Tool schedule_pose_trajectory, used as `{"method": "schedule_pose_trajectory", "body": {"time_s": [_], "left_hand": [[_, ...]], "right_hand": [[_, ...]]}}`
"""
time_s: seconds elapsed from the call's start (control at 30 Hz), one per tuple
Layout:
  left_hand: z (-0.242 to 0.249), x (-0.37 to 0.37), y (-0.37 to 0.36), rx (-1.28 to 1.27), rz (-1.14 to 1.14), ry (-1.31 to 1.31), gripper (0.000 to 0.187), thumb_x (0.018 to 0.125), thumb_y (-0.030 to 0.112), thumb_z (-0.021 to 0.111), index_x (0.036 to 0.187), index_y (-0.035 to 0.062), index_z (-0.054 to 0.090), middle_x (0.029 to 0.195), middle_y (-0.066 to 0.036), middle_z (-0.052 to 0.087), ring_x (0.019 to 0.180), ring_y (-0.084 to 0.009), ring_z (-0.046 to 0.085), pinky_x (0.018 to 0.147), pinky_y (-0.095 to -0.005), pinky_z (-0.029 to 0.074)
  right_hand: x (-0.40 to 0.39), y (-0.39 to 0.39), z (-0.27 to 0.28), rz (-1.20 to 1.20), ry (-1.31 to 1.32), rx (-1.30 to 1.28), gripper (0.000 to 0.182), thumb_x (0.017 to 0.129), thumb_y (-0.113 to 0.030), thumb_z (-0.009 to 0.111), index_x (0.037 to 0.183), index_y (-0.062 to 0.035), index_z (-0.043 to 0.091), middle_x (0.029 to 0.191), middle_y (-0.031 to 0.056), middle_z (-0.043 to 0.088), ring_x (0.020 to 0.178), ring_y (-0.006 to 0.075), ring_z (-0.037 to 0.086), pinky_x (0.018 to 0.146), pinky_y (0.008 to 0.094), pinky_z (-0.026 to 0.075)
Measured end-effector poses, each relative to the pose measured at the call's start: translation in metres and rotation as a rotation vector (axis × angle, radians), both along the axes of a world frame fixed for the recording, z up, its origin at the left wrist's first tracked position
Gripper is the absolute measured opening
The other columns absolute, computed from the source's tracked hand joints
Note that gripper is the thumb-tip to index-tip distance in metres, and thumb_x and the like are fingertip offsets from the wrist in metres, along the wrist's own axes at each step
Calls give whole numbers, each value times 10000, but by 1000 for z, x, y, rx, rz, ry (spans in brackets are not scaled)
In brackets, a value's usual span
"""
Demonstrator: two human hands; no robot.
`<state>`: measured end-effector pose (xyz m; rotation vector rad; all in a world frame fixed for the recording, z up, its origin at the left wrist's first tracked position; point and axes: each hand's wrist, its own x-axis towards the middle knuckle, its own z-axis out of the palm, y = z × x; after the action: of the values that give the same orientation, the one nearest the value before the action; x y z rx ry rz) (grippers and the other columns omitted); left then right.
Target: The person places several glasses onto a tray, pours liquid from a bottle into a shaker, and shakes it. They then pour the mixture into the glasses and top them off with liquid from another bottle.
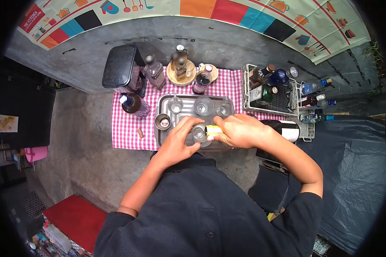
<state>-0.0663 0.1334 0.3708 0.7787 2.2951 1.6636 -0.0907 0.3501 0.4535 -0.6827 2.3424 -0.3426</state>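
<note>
My right hand (240, 130) is wrapped round the yellow-foiled neck of a dark wine bottle (289, 130) with a white label. The bottle lies nearly level, its mouth right at the rim of a clear glass (199, 132). Around that glass curl the fingers and thumb of my left hand (179, 143). Both hands are over the near side of a grey tray (161, 103). Also on the tray are a glass mug (175, 104), a wide glass (203, 106), another glass (224, 109) and a metal cup (163, 121).
A cork (140, 133) lies on the checked tablecloth (124, 137). Behind the tray stand a bottle with a red cap (202, 80), a square bottle (155, 75) and a black-lidded container (121, 68). A blue-capped bottle (133, 105) is at left, a wire basket (270, 110) of bottles at right.
</note>
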Motion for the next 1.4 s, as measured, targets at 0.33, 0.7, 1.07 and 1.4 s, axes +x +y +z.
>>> {"method": "schedule_pose_trajectory", "body": {"time_s": [0.33,0.7,1.07,1.4], "left_hand": [[0,0,1,-4,-4,-25,530,696,16,675,1208,27,536,1142,-107,549,1073,-270,583,872,-355,519],[2,-1,2,7,-3,-34,563,700,12,669,1242,53,521,1133,-126,542,1055,-318,576,899,-377,482],[1,-2,2,27,-8,-57,552,707,10,673,1236,50,521,1123,-119,544,1053,-302,579,901,-364,482],[8,-5,-7,18,-14,-52,535,705,22,675,1218,58,525,1117,-117,548,1065,-302,578,916,-376,476]], "right_hand": [[1,0,-2,-20,6,37,528,962,-519,460,995,6,502,659,167,643,718,407,649,644,497,485],[-2,2,-1,7,-6,55,566,966,-524,441,1070,27,519,762,234,659,743,437,653,656,512,513],[-2,-1,3,6,14,73,583,963,-533,440,1035,38,533,741,230,655,726,432,654,652,509,509],[-2,-9,9,-26,-44,82,554,966,-512,452,1043,35,499,761,244,647,771,443,648,671,517,502]]}}
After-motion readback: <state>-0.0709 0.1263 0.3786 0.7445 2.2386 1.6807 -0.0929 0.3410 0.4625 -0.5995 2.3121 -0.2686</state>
